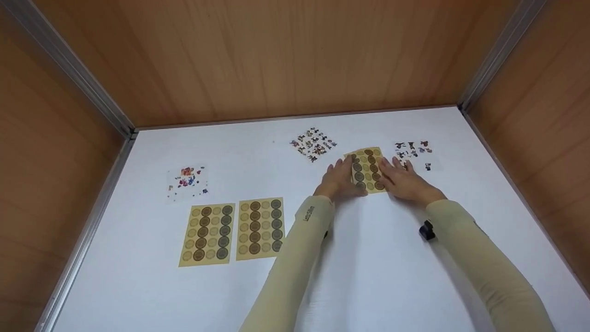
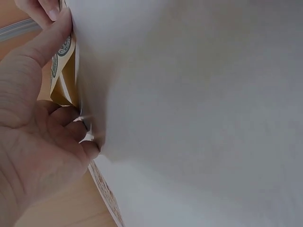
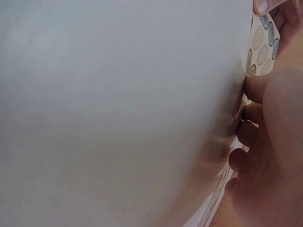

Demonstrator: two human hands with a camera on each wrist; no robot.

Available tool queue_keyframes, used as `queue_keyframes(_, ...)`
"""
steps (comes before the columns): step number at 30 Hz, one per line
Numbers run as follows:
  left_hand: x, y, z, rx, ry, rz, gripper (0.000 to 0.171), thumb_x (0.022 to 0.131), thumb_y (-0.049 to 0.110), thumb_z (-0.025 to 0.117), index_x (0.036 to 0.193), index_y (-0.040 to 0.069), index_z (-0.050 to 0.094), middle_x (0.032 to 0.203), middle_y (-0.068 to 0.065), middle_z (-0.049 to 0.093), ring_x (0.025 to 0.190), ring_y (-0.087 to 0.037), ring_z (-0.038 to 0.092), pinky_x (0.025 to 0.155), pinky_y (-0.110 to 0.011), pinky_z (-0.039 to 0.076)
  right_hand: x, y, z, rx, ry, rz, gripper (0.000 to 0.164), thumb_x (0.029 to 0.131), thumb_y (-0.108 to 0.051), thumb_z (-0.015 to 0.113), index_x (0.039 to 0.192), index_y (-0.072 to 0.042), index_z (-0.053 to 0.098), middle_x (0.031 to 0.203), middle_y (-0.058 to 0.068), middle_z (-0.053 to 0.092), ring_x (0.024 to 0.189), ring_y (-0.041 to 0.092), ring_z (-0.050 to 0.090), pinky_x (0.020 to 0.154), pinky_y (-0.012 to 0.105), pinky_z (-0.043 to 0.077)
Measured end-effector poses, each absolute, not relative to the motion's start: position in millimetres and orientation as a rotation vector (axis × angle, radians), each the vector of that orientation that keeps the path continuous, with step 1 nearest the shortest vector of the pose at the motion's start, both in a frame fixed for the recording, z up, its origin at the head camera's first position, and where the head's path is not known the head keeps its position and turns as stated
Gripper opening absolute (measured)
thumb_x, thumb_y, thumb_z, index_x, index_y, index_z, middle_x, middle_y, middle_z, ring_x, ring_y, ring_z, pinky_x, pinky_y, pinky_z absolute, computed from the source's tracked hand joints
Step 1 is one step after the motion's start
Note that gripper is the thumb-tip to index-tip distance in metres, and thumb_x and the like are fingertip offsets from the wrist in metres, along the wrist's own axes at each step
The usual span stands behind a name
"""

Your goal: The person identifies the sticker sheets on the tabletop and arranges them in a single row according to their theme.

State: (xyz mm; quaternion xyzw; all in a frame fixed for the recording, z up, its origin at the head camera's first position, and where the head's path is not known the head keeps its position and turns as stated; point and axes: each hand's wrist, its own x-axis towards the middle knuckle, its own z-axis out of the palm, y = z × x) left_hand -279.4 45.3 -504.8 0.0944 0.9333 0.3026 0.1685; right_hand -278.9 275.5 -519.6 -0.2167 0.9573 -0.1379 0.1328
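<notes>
A kraft-coloured sheet of round stickers (image 1: 368, 173) lies on the white table between both hands, near the back right. My left hand (image 1: 340, 180) holds its left side, thumb by the lower edge and fingers further up. In the left wrist view the sheet's edge (image 2: 70, 78) bows up off the table between that thumb and the fingers. My right hand (image 1: 408, 182) touches the sheet's right edge with its fingertips, and its other fingers reach toward a clear sheet of small figure stickers (image 1: 411, 150).
Two matching kraft sticker sheets, a left one (image 1: 207, 235) and a right one (image 1: 260, 228), lie side by side at front left. A clear sticker sheet (image 1: 186, 183) lies behind them, another (image 1: 313, 144) at the back. Wooden walls (image 1: 295, 60) enclose the table.
</notes>
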Motion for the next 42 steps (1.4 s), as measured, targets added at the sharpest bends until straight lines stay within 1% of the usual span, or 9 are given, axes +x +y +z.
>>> queue_keyframes(6,-275.9,49.6,-506.1,0.285,2.708,0.833,0.114,0.076,0.042,0.090,0.162,0.014,0.022,0.163,-0.014,0.030,0.150,-0.033,0.028,0.123,-0.041,0.024,-277.3,277.7,-518.8,-0.614,2.764,-0.406,0.061,0.112,-0.033,0.032,0.160,0.000,0.017,0.167,0.019,0.010,0.152,0.045,0.000,0.120,0.063,-0.007)
queue_keyframes(12,-272.6,47.0,-508.1,0.288,2.721,0.848,0.110,0.079,0.042,0.088,0.161,0.010,0.023,0.163,-0.017,0.030,0.149,-0.035,0.030,0.122,-0.042,0.025,-278.3,274.9,-519.7,-0.606,2.756,-0.414,0.061,0.111,-0.034,0.032,0.160,-0.001,0.016,0.167,0.018,0.009,0.152,0.044,-0.002,0.120,0.060,-0.008)
queue_keyframes(20,-272.0,51.5,-504.2,0.230,2.718,0.824,0.109,0.080,0.040,0.087,0.162,0.008,0.022,0.164,-0.016,0.028,0.150,-0.034,0.027,0.123,-0.039,0.023,-280.5,273.1,-517.3,-0.617,2.759,-0.440,0.061,0.111,-0.033,0.033,0.160,0.000,0.016,0.167,0.019,0.010,0.152,0.045,0.000,0.121,0.060,-0.008)
queue_keyframes(27,-272.5,49.4,-507.2,0.238,2.648,0.953,0.107,0.081,0.026,0.087,0.162,0.005,0.019,0.164,-0.013,0.030,0.152,-0.027,0.022,0.124,-0.035,0.013,-274.6,269.1,-520.1,-0.597,2.735,-0.522,0.063,0.111,-0.033,0.036,0.159,0.003,0.016,0.166,0.021,0.008,0.151,0.045,0.000,0.120,0.060,-0.008)
queue_keyframes(32,-268.4,42.8,-509.3,0.188,2.603,1.063,0.099,0.085,0.020,0.084,0.162,0.007,0.021,0.162,-0.013,0.035,0.149,-0.029,0.031,0.123,-0.036,0.021,-268.3,265.5,-522.8,-0.616,2.726,-0.536,0.064,0.111,-0.033,0.036,0.159,0.003,0.014,0.166,0.023,0.007,0.152,0.044,0.000,0.121,0.060,-0.006)
queue_keyframes(34,-266.7,42.5,-508.7,0.185,2.586,1.128,0.098,0.086,0.018,0.083,0.162,0.007,0.021,0.156,-0.010,0.044,0.142,-0.025,0.042,0.121,-0.034,0.028,-266.9,265.9,-522.4,-0.603,2.726,-0.538,0.064,0.111,-0.032,0.036,0.160,0.003,0.013,0.166,0.023,0.006,0.152,0.043,-0.001,0.122,0.059,-0.005)
queue_keyframes(37,-265.0,43.3,-507.3,0.153,2.554,1.264,0.095,0.086,0.011,0.081,0.162,0.009,0.023,0.138,-0.005,0.060,0.120,-0.017,0.058,0.112,-0.029,0.039,-265.6,265.5,-521.3,-0.585,2.714,-0.557,0.064,0.111,-0.031,0.036,0.159,0.004,0.013,0.166,0.023,0.003,0.153,0.041,-0.002,0.122,0.056,-0.003)
queue_keyframes(39,-264.2,44.3,-505.8,0.125,2.528,1.369,0.093,0.086,0.004,0.079,0.161,0.009,0.026,0.122,-0.005,0.067,0.103,-0.015,0.062,0.103,-0.027,0.046,-264.6,264.2,-520.6,-0.588,2.702,-0.575,0.063,0.111,-0.031,0.036,0.159,0.005,0.014,0.166,0.023,0.003,0.153,0.041,-0.002,0.123,0.056,-0.003)
queue_keyframes(42,-264.0,45.5,-503.8,0.072,2.510,1.483,0.087,0.087,-0.002,0.075,0.160,0.009,0.029,0.126,-0.005,0.067,0.108,-0.014,0.063,0.103,-0.023,0.046,-262.7,261.7,-519.7,-0.608,2.687,-0.593,0.063,0.111,-0.030,0.038,0.158,0.005,0.015,0.166,0.023,0.003,0.152,0.042,-0.002,0.122,0.057,-0.002)
